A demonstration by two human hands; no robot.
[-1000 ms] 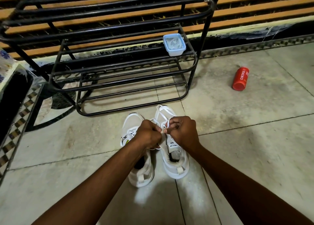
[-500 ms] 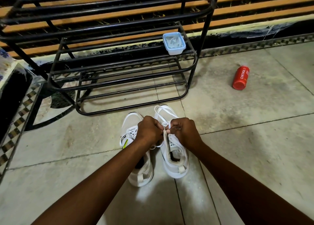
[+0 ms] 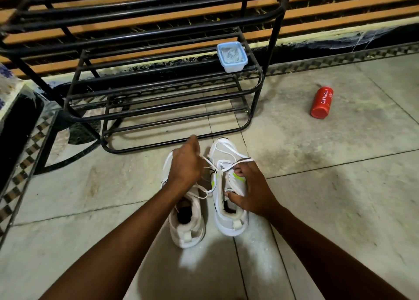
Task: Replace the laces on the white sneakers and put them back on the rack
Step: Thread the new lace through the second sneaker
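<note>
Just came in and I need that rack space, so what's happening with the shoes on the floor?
A person is lacing a pair of white sneakers that stand side by side on the tiled floor in front of the black metal shoe rack. The right hand steadies the right sneaker at its tongue, while the left hand, over the left sneaker, pulls a white lace taut. A small blue plastic container sits on the rack; a red bottle lies on the floor.

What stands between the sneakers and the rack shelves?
Nothing visible. The sneakers sit on the floor just in front of the rack, its lower shelves bare. A small tub occupies only the right end of the middle shelf. Both hands are on the laces.
</note>
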